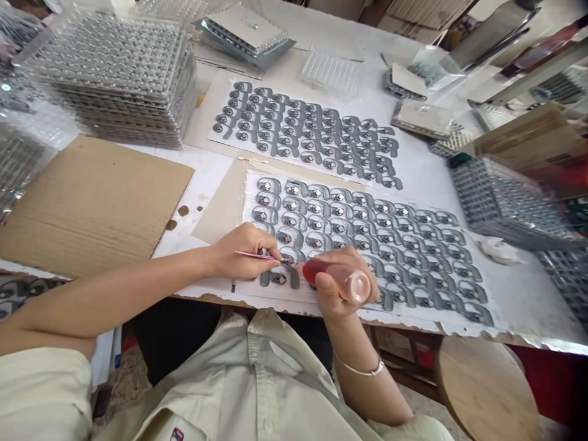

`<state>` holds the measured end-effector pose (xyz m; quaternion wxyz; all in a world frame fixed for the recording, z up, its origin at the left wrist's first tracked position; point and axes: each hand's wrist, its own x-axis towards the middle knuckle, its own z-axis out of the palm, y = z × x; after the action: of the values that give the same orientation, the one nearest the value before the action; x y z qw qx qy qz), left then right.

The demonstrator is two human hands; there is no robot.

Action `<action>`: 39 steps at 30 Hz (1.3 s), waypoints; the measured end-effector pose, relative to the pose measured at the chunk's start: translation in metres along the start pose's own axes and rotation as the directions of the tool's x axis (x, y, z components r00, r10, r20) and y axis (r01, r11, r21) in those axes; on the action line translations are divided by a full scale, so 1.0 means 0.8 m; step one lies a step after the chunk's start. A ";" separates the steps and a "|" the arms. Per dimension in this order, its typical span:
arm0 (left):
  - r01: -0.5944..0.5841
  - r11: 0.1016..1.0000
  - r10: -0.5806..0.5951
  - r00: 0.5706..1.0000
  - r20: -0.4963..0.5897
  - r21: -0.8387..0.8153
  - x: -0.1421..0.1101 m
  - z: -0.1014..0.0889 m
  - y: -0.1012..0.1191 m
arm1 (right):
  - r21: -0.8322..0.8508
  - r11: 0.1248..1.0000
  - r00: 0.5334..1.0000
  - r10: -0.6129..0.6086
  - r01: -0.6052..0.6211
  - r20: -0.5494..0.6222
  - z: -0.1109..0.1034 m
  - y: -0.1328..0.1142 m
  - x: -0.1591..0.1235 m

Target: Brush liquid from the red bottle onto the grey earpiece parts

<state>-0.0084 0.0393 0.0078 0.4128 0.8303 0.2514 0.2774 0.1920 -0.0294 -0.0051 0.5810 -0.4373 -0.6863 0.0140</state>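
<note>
My left hand is closed in a pinch on a thin pink stick with a pale yellowish tip. The tip is at a grey hook-shaped piece with a round shiny centre, near the front left of a rowed batch. My right hand wraps round a small squeeze bottle with red contents. Its base faces me and its nozzle end points left, close to the same piece. Whether the nozzle touches the piece I cannot tell. More such pieces lie in rows on white paper under and around my hands.
Behind lies a second sheet of similar pieces. A tall stack of clear trays stands at the back left, beside a brown cardboard sheet. More stacked trays stand at right. A round wooden stool is below the table edge.
</note>
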 end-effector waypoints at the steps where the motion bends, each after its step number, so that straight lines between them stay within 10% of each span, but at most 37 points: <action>1: 0.013 1.000 -0.013 1.000 0.003 -0.008 0.000 0.000 0.000 | -0.002 1.000 1.000 -0.003 0.003 0.002 0.000 0.000 0.000; 22: 0.063 0.997 -0.063 0.998 0.015 -0.044 -0.002 0.000 -0.002 | 0.046 0.998 0.992 0.036 -0.031 -0.120 0.001 0.007 0.010; 26: -0.103 0.995 0.103 0.995 -0.020 -0.011 -0.005 -0.001 -0.001 | 0.188 0.967 0.917 0.226 -0.171 -0.328 -0.009 0.018 0.053; 31: -0.334 0.893 0.388 0.911 -0.139 0.300 -0.005 0.005 -0.009 | 0.227 0.937 0.928 0.314 -0.267 -0.203 -0.001 0.026 0.088; 39: -0.325 0.738 0.496 0.856 -0.148 0.592 -0.001 0.015 -0.008 | 0.128 0.959 0.961 0.263 -0.251 -0.083 0.013 0.034 0.059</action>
<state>-0.0018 0.0355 -0.0038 0.0434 0.8963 0.1869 0.3998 0.2022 0.0220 0.0141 0.6322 -0.4881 -0.5920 0.1076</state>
